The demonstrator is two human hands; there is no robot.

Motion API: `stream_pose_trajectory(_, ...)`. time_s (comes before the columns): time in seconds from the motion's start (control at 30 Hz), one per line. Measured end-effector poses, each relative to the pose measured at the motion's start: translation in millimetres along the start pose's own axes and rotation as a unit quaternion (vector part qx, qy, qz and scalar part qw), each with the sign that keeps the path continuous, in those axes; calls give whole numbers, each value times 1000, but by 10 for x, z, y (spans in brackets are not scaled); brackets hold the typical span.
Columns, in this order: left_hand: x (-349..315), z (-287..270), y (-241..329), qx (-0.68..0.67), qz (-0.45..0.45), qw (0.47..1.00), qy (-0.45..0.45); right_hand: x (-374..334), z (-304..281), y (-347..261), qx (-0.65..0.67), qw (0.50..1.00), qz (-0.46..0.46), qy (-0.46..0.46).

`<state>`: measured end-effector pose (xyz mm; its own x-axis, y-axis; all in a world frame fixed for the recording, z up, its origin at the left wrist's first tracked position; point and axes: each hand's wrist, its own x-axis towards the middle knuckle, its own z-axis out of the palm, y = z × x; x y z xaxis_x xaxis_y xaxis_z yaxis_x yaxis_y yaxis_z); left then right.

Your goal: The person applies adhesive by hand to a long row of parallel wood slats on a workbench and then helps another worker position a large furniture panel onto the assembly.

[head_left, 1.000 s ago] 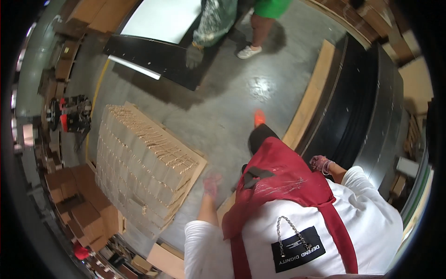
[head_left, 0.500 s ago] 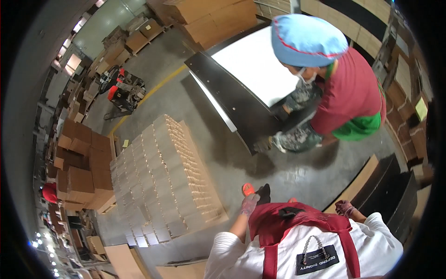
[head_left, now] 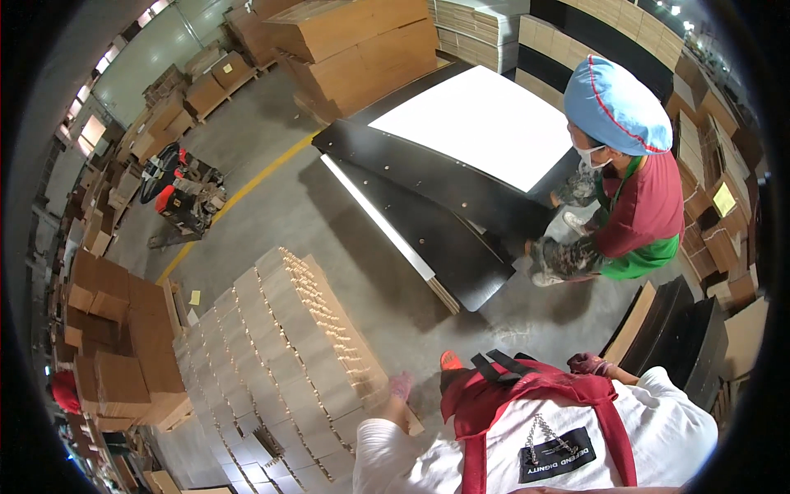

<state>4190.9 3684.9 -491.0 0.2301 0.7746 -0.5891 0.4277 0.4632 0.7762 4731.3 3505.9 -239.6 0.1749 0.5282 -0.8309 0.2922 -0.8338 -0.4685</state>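
My left hand (head_left: 401, 385), in a pinkish glove, hangs beside the near right corner of a tall stack of pale boards (head_left: 263, 354). Its fingers look apart, and nothing shows in them. On the other side of my body, my right hand (head_left: 589, 364), gloved too, has its fingers curled with nothing visible in them. It is nearest to some upright black panels (head_left: 691, 337). Ahead, a co-worker (head_left: 638, 189) in a blue cap bends over a black panel (head_left: 444, 189) with small holes, hands at its near right end. Another black panel (head_left: 403, 235) lies partly under it, askew.
A bright white sheet (head_left: 477, 123) lies behind the black panels. Large cardboard stacks (head_left: 362, 49) stand at the back, brown cartons (head_left: 132, 329) at the left. A red and black pallet truck (head_left: 185, 193) stands by a yellow floor line (head_left: 263, 177). More stacked boards (head_left: 712, 189) line the right.
My left hand has moved left toward the board stack. The co-worker has shifted right and straightened somewhat. The upper black panel has swung apart from the lower one. My view has shifted.
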Motion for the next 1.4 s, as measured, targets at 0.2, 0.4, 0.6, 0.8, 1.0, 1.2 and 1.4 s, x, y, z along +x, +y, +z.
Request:
stream_pose_trajectory(0.2,537,-223,216,-281,-24,959,-2,-198,259,-452,27,999,17,23)
stream_pose_trajectory(0.4,492,150,591,73,-55,995,-38,-235,387,-229,29,999,17,31)
stream_pose_trajectory(0.6,381,334,529,148,13,984,-99,-99,445,187,130,991,10,33)
stream_pose_trajectory(0.8,420,96,841,-159,-97,974,-129,-386,457,-39,123,986,46,99)
stream_pose_trajectory(1.0,1113,-149,266,142,146,978,-49,-245,491,117,124,987,46,87)
stream_pose_trajectory(1.2,1007,46,896,-172,-35,975,-135,-293,720,308,87,989,65,105)
stream_pose_trajectory(1.4,758,58,1029,-380,-56,906,-180,-349,650,4,131,981,94,110)
